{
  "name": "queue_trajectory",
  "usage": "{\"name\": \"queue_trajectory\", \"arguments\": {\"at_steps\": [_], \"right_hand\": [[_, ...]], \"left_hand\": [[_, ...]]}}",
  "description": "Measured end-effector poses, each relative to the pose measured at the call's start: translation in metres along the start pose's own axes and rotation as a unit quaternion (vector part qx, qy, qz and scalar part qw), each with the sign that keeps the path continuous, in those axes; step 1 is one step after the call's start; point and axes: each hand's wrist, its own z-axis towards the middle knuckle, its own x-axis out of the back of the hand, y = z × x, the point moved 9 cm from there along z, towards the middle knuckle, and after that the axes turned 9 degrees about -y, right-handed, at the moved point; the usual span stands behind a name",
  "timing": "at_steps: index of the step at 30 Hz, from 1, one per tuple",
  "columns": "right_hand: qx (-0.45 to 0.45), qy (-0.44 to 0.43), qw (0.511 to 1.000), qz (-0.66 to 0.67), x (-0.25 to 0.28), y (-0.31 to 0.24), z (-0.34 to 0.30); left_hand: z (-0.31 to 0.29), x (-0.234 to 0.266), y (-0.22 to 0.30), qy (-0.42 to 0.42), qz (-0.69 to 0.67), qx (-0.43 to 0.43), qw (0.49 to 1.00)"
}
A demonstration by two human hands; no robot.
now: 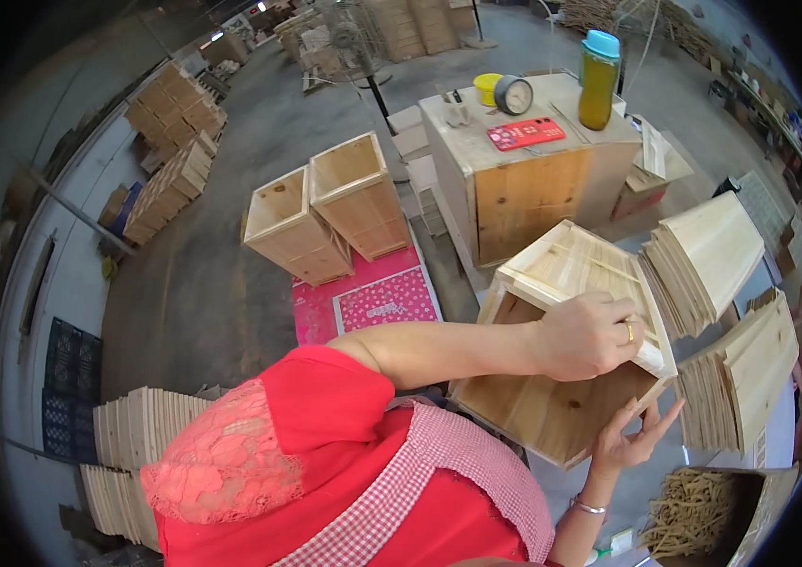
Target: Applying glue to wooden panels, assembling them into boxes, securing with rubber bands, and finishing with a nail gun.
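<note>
A tapered pale wooden box (552,420) lies tilted in front of me, its open mouth turned toward me. Across that mouth reaches my left arm, and my left hand (592,336), with a ring on one finger, is closed in a fist at the box's rim. Whatever its curled fingers hold is hidden. My right hand (629,437), below a bracelet, is at the box's lower right corner with its fingers spread apart; part of it is behind the corner.
Two upright wooden boxes (358,194) stand on a pink mat (320,307). A worktable (533,189) holds a red phone (526,134), a round gauge (513,94) and a bottle (599,80). Stacked wooden panels (746,369) are at right, above a carton of wooden strips (694,510).
</note>
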Motion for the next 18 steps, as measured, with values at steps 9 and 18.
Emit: {"name": "queue_trajectory", "arguments": {"at_steps": [9,18], "right_hand": [[-0.205,0.011,0.978,-0.040,0.003,0.079,-0.061],[-0.327,-0.080,0.942,-0.007,-0.027,0.124,-0.165]], "left_hand": [[-0.023,-0.065,0.050,0.010,-0.110,0.098,0.989],[-0.105,-0.138,0.081,-0.011,-0.205,0.114,0.972]]}}
